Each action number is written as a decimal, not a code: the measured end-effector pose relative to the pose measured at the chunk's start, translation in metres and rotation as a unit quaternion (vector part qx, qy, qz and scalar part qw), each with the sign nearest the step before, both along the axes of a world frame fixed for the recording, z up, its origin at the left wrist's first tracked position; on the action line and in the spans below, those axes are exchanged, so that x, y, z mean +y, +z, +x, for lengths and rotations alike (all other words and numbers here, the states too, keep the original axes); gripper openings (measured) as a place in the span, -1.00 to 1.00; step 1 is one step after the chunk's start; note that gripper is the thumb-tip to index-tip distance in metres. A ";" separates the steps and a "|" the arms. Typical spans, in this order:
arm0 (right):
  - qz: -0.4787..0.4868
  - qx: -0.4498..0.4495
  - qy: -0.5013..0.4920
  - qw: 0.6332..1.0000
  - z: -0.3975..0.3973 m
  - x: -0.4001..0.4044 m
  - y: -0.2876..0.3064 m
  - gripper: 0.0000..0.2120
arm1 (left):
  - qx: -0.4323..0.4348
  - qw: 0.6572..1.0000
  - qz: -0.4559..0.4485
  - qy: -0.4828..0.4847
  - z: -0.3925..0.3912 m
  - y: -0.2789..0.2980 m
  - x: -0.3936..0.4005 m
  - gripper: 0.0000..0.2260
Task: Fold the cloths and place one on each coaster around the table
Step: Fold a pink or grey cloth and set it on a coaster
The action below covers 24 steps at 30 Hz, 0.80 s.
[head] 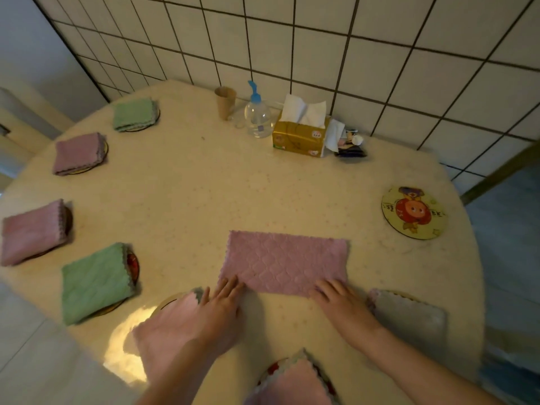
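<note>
Both hands, left hand and right hand, fingers flat and slightly spread, pin the near edge of the half-folded mauve quilted cloth to crease it; bare round cartoon coaster right of it awaits

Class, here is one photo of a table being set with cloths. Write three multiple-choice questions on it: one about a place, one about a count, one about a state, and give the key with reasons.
1. Where is the bare coaster?
A. the table's right side
B. beside the tissue box
C. under a green cloth

2. How many folded green cloths are in view?
A. one
B. two
C. four

3. How does the purple cloth between the hands lie?
A. crumpled
B. rolled up
C. flat in a long rectangle

Key: 1 A, it lies uncovered near the right edge; 2 B, one far left, one near left; 3 C, left hand and right hand touch its near edge.
</note>
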State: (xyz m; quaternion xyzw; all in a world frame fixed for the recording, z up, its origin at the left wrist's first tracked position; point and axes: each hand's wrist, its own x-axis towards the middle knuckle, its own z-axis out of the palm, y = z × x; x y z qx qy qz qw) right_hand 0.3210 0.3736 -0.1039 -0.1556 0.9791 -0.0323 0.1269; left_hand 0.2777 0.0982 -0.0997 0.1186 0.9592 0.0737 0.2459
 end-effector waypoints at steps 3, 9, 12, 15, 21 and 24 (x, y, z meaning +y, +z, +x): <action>0.013 0.001 -0.014 1.000 -0.008 -0.005 -0.004 -0.15 | -0.007 1.000 0.000 0.019 -0.001 -0.001 0.004 -0.46; 0.003 0.033 -0.016 0.999 -0.015 -0.007 -0.007 -0.21 | 0.016 0.998 -0.065 0.017 0.003 0.001 0.013 -0.44; -0.010 0.033 -0.017 0.999 -0.014 -0.006 -0.005 -0.20 | 0.051 0.997 -0.054 0.008 0.007 -0.005 0.014 -0.38; -0.017 0.029 -0.026 0.999 -0.011 0.001 0.000 -0.34 | 0.092 0.995 0.010 -0.032 0.017 -0.003 0.025 -0.45; -0.074 0.056 -0.019 0.995 0.003 -0.001 0.013 -0.50 | 0.057 0.989 0.076 -0.114 0.034 0.001 0.062 -0.34; -0.073 0.091 0.005 0.993 0.018 -0.002 0.001 -0.74 | 0.042 0.989 0.066 -0.128 0.037 0.001 0.076 -0.31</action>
